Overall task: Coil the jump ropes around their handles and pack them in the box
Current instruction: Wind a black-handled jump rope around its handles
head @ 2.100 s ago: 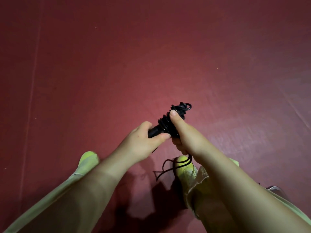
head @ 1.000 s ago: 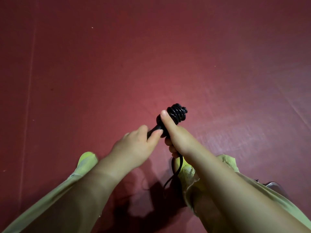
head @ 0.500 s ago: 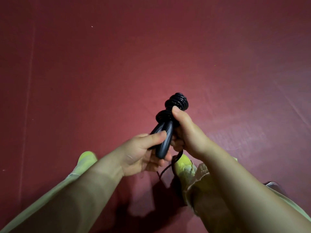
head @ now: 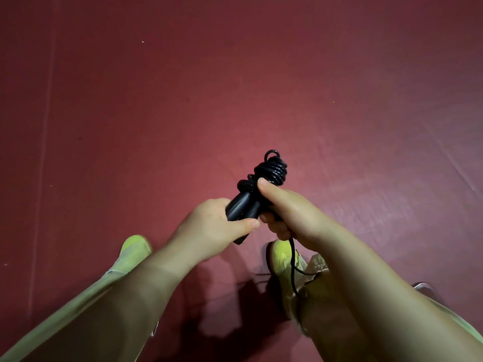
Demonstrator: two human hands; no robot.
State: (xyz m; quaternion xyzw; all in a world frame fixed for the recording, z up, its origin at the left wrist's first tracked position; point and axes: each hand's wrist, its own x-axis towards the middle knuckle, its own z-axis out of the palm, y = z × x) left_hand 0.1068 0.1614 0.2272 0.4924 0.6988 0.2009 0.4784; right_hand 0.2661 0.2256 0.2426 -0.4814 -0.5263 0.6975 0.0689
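Note:
A black jump rope is held in front of me above the red floor. Its two black handles lie side by side, and the rope is wound in a thick coil round their upper ends. My left hand grips the lower part of the handles, thumb across them. My right hand holds the bundle just below the coil, its thumb pressed on the wraps. A loose tail of rope hangs down from under my right hand past my right shoe. No box is in view.
The red mat floor fills the view, with a seam line running down the left side. My two yellow-green shoes and light green trouser legs stand below my hands.
The coil has gained wraps and a small loop now sticks out at its top. My left hand has shifted its grip on the handles. The hanging tail has swung to the right.

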